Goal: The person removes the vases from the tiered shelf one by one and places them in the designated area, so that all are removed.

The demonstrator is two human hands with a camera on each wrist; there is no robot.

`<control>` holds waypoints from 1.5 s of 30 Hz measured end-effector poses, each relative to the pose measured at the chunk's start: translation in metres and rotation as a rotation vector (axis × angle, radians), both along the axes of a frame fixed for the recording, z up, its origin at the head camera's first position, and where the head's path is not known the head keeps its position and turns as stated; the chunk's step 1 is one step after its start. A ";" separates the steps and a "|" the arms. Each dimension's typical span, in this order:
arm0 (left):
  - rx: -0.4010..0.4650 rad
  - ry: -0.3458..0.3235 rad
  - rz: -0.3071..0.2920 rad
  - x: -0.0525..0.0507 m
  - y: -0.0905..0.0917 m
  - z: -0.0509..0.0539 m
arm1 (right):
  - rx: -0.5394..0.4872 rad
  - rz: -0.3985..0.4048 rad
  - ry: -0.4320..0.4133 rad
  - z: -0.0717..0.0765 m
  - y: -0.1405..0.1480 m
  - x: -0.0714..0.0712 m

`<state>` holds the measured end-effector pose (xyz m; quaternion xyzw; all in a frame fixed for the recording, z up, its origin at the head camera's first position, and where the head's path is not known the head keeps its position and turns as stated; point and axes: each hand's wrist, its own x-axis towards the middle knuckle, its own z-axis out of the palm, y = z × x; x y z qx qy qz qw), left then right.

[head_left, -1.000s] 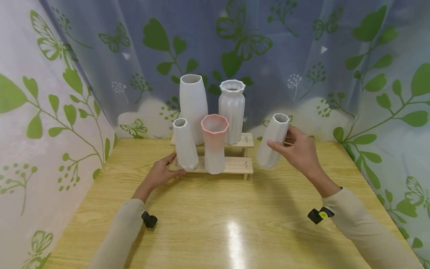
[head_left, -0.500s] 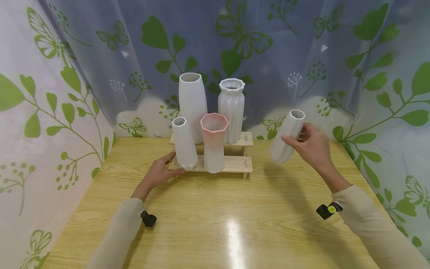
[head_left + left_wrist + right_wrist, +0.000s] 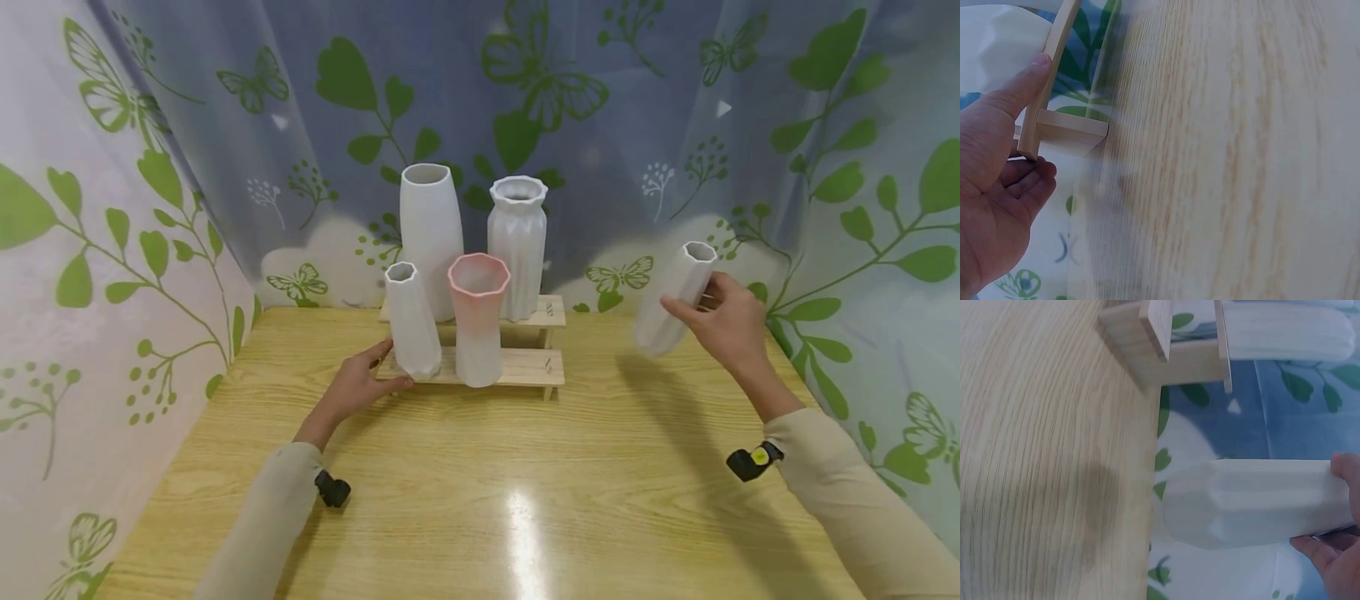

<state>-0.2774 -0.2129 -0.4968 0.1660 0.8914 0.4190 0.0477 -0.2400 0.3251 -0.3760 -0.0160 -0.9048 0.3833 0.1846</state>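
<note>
A white faceted vase (image 3: 675, 300) is held tilted in the air by my right hand (image 3: 731, 325), right of the stand; the right wrist view shows the same vase (image 3: 1254, 503) between thumb and fingers (image 3: 1313, 550). My left hand (image 3: 352, 387) grips the left end of the wooden stand's lower tier (image 3: 528, 367), thumb on the board's edge (image 3: 1054, 56) in the left wrist view. On that tier stand a slim white vase (image 3: 414, 325) and a pink-and-white vase (image 3: 478, 325).
On the upper tier (image 3: 553, 310) stand a tall white vase (image 3: 431, 225) and a white vase with a scalloped rim (image 3: 517, 250). A patterned curtain (image 3: 585, 150) hangs behind the wooden table (image 3: 450, 483).
My right hand has carried the white vase farther to the right and slightly up, away from the stand. The left hand has stayed at the stand's left end.
</note>
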 end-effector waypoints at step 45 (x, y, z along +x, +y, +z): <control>0.045 -0.004 -0.006 0.000 -0.002 -0.004 | 0.118 -0.185 -0.035 -0.043 0.100 -0.047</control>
